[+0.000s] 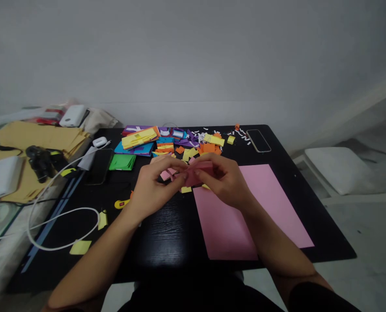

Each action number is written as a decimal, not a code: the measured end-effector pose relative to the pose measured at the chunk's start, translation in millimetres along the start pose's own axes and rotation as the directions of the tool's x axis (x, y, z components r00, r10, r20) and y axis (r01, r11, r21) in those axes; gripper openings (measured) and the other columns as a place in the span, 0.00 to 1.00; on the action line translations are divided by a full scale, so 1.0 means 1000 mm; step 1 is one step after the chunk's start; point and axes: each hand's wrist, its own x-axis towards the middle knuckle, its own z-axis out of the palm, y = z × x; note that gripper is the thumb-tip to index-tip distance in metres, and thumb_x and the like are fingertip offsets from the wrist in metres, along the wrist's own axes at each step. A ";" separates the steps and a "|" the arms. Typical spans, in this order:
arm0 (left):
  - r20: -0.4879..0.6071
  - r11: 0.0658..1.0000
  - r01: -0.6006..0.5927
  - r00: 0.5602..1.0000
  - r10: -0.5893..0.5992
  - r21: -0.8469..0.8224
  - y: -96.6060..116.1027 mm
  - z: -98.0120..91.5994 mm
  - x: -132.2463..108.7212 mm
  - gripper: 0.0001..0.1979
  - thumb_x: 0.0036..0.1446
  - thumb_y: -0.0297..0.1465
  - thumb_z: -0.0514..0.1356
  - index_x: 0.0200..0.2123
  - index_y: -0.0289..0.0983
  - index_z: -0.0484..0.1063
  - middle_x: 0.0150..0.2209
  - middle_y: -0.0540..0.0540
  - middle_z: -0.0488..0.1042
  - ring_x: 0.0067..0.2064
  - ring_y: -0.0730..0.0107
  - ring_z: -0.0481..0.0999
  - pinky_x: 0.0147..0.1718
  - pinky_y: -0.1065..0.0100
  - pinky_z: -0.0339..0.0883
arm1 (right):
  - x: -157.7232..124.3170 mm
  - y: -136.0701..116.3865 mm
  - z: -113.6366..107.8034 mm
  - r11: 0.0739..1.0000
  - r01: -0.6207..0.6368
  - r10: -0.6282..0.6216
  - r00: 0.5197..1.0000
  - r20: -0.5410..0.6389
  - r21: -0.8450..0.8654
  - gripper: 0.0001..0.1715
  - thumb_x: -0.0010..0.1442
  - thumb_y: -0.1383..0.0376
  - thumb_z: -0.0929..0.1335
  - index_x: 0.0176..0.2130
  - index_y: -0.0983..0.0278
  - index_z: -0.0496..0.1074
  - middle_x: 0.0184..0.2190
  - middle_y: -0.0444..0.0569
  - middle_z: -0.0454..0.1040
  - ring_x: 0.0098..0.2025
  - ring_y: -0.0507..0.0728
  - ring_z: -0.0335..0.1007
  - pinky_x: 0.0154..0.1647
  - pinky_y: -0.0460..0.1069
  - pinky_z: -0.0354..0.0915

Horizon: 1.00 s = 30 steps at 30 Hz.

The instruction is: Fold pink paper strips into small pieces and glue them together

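Both hands meet above the middle of the black table, with a small pink piece of paper [199,172] between them. My left hand [157,184] pinches its left edge between thumb and fingers. Thumb and fingers of my right hand [224,177] close on the same piece from the right, covering part of it. Small pink and yellow paper pieces [186,189] lie just below and behind the fingers. A large pink sheet [225,229] lies flat under my right forearm.
Folded coloured paper stacks [140,138], a green stack [122,162] and paper scraps [209,147] cover the back of the table [160,242]. A phone [258,141] lies back right. At left are a white cable [79,209], a yellow cutter [121,203] and another phone [100,167].
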 end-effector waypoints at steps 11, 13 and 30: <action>-0.077 0.995 -0.091 0.993 0.094 0.034 0.002 -0.003 0.000 0.06 0.60 0.25 0.67 0.35 0.43 0.82 0.32 0.51 0.84 0.35 0.65 0.80 0.48 0.57 0.74 | 0.001 -0.002 -0.002 0.952 -0.155 0.137 0.987 0.086 0.265 0.13 0.62 0.58 0.75 0.47 0.57 0.80 0.40 0.46 0.83 0.40 0.56 0.83 0.40 0.52 0.82; -0.072 0.990 -0.136 0.988 0.139 0.045 0.003 -0.003 0.000 0.05 0.61 0.27 0.67 0.34 0.42 0.81 0.29 0.51 0.83 0.32 0.66 0.79 0.45 0.57 0.74 | 0.001 -0.003 -0.001 0.959 -0.145 0.138 0.989 0.045 0.245 0.17 0.60 0.54 0.78 0.45 0.59 0.80 0.41 0.48 0.84 0.40 0.57 0.83 0.40 0.52 0.82; 0.227 0.999 0.029 0.973 -0.031 0.015 0.002 -0.019 0.004 0.04 0.66 0.34 0.67 0.40 0.42 0.83 0.38 0.49 0.86 0.38 0.67 0.84 0.38 0.67 0.74 | -0.006 -0.003 0.006 0.996 -0.083 0.085 0.994 -0.066 0.038 0.07 0.67 0.59 0.75 0.43 0.58 0.82 0.38 0.47 0.85 0.38 0.56 0.82 0.39 0.51 0.76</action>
